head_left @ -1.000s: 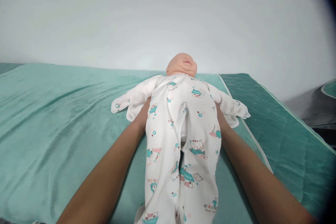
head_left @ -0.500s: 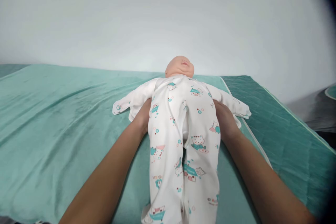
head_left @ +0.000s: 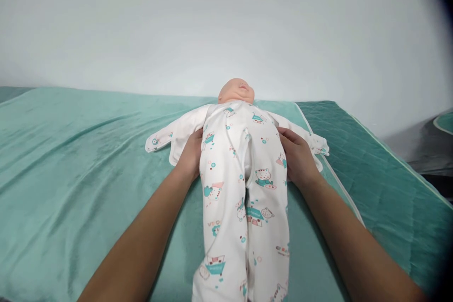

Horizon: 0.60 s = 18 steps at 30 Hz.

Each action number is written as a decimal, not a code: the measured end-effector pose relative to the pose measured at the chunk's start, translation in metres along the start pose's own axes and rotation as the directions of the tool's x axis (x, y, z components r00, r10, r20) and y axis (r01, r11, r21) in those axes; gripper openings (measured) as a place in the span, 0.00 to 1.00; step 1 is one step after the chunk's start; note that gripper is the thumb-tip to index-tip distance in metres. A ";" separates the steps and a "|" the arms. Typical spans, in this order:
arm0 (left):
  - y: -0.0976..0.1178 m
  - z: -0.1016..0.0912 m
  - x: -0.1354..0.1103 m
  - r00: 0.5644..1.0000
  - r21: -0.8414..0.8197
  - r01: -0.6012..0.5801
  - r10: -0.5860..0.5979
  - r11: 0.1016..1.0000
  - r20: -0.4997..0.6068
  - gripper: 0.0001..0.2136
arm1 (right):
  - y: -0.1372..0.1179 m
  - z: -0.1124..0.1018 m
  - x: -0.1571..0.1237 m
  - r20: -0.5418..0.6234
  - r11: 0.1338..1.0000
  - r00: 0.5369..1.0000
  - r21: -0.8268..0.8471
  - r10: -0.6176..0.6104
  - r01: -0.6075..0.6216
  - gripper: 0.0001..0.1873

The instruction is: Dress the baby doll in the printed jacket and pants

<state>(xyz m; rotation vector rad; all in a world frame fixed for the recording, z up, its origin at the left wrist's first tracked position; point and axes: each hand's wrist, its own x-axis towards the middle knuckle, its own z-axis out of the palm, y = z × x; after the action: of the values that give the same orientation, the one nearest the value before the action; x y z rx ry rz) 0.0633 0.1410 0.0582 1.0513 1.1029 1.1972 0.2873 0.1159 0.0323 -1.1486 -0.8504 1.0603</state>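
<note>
A baby doll [head_left: 236,92] in a white printed sleepsuit [head_left: 240,188] lies on its back on a teal sheet [head_left: 78,160], head away from me. My left hand [head_left: 191,153] presses against the doll's side under its arm, fingers wrapped round the torso. My right hand [head_left: 297,155] cups the other side of the torso, fingers curved over the fabric. Both sleeves spread outwards flat on the sheet.
A darker quilted teal pad [head_left: 371,170] with white piping lies under the sheet at the right. A plain white wall [head_left: 226,23] rises behind the bed. A dark floor shows at the far right edge.
The doll has shifted away from me and lies lower on the sheet. My hands have come out from under its sides and now show more on the torso.
</note>
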 end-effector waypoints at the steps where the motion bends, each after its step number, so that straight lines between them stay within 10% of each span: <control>1: 0.001 0.001 -0.001 1.000 0.025 -0.027 0.027 0.999 -0.004 0.10 | -0.001 0.001 0.000 -0.010 1.000 1.000 -0.005 0.001 -0.001 0.14; 11: -0.001 0.001 -0.002 0.985 0.147 -0.162 0.151 0.976 0.082 0.09 | -0.004 0.000 -0.004 -0.020 0.998 1.000 -0.063 -0.021 0.020 0.12; 18: -0.013 -0.001 0.005 0.995 -0.084 0.027 -0.018 0.996 0.103 0.17 | -0.007 0.001 -0.006 -0.014 0.996 0.999 -0.083 -0.030 0.028 0.14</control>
<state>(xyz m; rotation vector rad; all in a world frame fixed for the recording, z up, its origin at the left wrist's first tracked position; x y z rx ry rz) 0.0643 0.1446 0.0450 1.0208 0.9740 1.1500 0.2856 0.1097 0.0399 -1.2086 -0.9029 0.9990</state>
